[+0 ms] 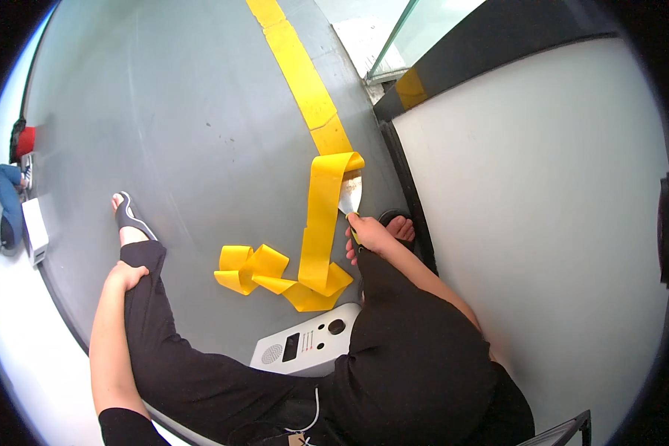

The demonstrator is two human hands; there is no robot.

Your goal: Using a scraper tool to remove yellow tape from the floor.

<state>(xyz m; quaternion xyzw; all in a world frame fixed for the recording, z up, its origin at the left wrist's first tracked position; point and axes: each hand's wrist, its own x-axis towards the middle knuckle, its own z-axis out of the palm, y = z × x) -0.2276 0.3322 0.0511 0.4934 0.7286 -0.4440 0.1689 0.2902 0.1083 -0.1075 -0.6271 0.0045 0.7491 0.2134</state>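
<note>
My right hand [369, 235] is closed round the black and yellow handle of a scraper [351, 195], low over the floor. Its metal blade points away from me, and brown smudges mark it near the tip. The peeled end of a wide yellow floor tape [320, 215] curls up over the blade and falls back toward me. More of the loose strip lies twisted in loops left of my right leg. Beyond the blade, the tape [299, 70] still sticks to the floor in a line. My left hand [128, 275] rests on my dark trouser leg, holding nothing.
Close on the right stands a white panel [535, 149] with a dark base, and a glass pane [394, 37] farther off. A white box with a speaker grille [305, 342] is between my legs. At far left are a person's jeans-clad leg [9, 197] and a white box [35, 232].
</note>
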